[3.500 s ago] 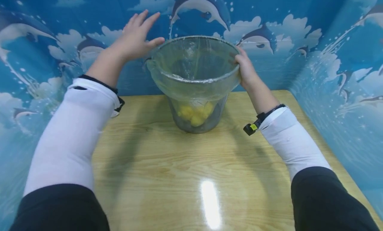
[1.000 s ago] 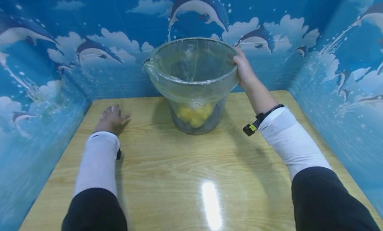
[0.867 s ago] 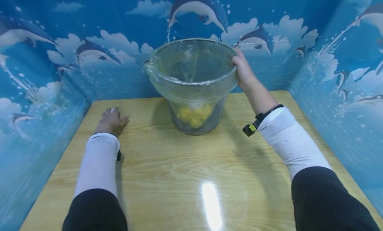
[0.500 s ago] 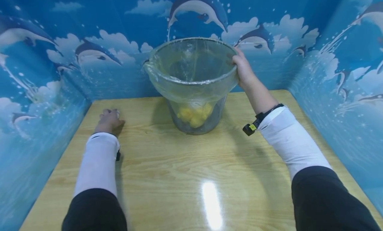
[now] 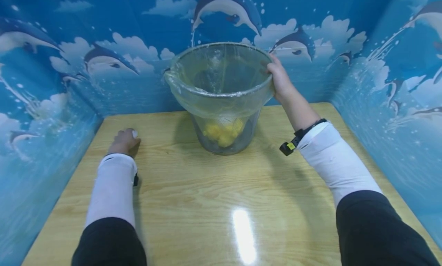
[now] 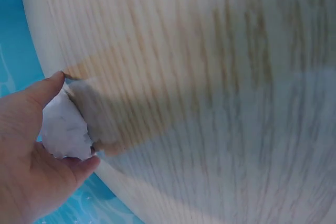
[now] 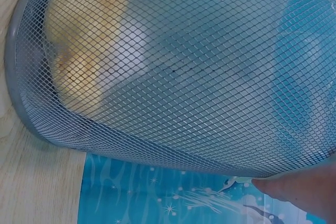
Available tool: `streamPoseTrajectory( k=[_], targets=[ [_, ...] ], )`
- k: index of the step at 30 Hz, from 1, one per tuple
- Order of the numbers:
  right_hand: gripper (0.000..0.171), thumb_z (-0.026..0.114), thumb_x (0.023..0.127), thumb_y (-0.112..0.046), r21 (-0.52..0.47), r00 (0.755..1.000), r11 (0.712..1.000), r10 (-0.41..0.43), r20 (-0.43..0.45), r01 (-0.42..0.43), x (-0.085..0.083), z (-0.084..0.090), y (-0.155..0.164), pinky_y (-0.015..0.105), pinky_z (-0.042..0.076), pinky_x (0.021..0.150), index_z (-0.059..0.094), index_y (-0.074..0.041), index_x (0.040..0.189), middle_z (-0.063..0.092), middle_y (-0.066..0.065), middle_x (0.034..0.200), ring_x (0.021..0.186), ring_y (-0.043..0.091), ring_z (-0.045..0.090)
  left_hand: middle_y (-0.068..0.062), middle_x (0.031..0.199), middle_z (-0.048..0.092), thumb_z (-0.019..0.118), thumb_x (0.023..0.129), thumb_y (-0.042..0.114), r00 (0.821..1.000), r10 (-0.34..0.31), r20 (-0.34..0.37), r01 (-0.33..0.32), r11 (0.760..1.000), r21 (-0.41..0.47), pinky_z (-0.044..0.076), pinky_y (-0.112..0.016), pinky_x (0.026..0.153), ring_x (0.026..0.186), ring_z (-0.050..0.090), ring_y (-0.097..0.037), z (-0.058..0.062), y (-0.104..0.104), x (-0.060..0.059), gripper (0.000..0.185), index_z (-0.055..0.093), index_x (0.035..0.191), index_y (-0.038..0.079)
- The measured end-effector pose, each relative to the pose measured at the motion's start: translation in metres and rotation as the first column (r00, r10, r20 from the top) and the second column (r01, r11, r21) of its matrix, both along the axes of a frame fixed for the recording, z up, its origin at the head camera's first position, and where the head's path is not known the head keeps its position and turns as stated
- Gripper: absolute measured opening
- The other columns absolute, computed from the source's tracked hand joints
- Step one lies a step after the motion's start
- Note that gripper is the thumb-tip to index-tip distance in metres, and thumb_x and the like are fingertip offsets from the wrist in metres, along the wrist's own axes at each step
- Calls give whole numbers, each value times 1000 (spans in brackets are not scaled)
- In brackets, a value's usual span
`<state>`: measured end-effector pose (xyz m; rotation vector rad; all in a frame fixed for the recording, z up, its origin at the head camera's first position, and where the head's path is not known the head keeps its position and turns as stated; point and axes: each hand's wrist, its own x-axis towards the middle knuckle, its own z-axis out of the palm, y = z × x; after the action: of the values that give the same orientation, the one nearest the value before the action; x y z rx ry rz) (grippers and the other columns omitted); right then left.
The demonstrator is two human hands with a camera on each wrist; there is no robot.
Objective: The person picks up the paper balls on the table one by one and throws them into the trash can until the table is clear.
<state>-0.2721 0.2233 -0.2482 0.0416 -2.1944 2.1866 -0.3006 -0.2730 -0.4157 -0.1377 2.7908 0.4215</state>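
A wire-mesh wastebasket (image 5: 253, 128), lined with a translucent plastic bag (image 5: 214, 105) folded over its rim, stands upright at the back of the table. My right hand (image 5: 281, 80) grips the rim on its right side. Through the mesh, yellow crumpled pieces (image 7: 79, 40) and a white one (image 7: 128, 56) show at the bottom. On the far left of the table my left hand (image 5: 122, 141) pinches a crumpled white paper ball (image 6: 65, 127) between thumb and fingers. In the head view only a small part of that ball shows past the hand.
The wooden table (image 5: 193, 197) reaches a dolphin-printed blue backdrop (image 5: 131, 89) at the back and both sides. A black strap with a small camera (image 5: 288, 147) sits on the right wrist. Bright glare (image 5: 244, 235) lies on the table's front part.
My left hand came down from beside the basket's rim to the far left tabletop, and its fingers have closed round the white paper ball. The right hand keeps its grip on the rim.
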Motion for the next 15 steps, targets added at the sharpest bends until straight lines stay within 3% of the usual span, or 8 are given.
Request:
streamPoseTrajectory(
  k=[7,15],
  targets=[
    [72,28,86,-12,-17,1000,1000,4,-10,-4,0,1,0,37,25,106,13,-23,156,4,-3,161,138,25,20,-41,133,32,41,99,22,999,-47,-3,47,999,4,31,-67,101,122,33,-57,4,-2,1,52,30,142,-6],
    [72,28,87,-12,-16,1000,1000,9,-5,-9,0,0,0,36,26,103,11,-24,156,3,-3,162,136,25,22,-41,129,39,43,98,21,996,-82,-34,82,996,-26,34,-65,100,118,39,-57,3,-5,0,50,35,139,-7]
  ],
)
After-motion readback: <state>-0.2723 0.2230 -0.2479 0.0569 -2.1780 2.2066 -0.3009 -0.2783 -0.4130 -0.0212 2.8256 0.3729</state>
